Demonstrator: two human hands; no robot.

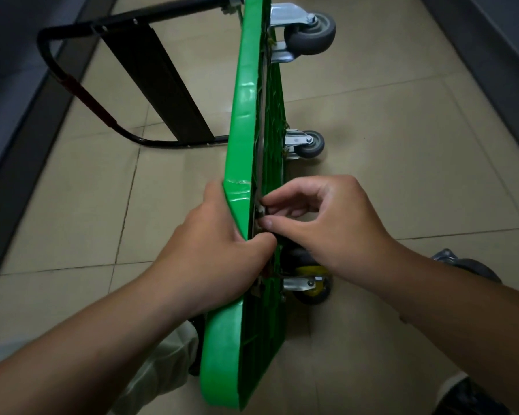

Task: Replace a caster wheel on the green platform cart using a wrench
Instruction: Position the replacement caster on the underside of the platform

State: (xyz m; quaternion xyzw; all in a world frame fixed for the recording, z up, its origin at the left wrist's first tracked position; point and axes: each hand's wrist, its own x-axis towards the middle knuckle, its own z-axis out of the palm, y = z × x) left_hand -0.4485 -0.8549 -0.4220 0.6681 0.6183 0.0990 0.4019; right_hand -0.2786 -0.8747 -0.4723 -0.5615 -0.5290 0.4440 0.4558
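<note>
The green platform cart [246, 100] stands on its long edge on the floor, with its ribbed underside facing right. My left hand [219, 250] grips the cart's upper edge near me. My right hand [330, 223] reaches onto the underside, thumb and forefinger pinched on a small metal part [260, 211] at the rim; I cannot tell what the part is. Two grey caster wheels sit further along, one far [310, 32] and one midway [310, 144]. A yellow-hubbed caster [312, 283] sits below my right wrist. No wrench is visible.
The cart's black folding handle [150, 82] lies out to the left on the beige tiled floor. A loose grey wheel [468, 266] lies on the floor behind my right forearm. Dark walls run along both sides. My trouser leg [162, 360] and shoe [474, 396] are at the bottom.
</note>
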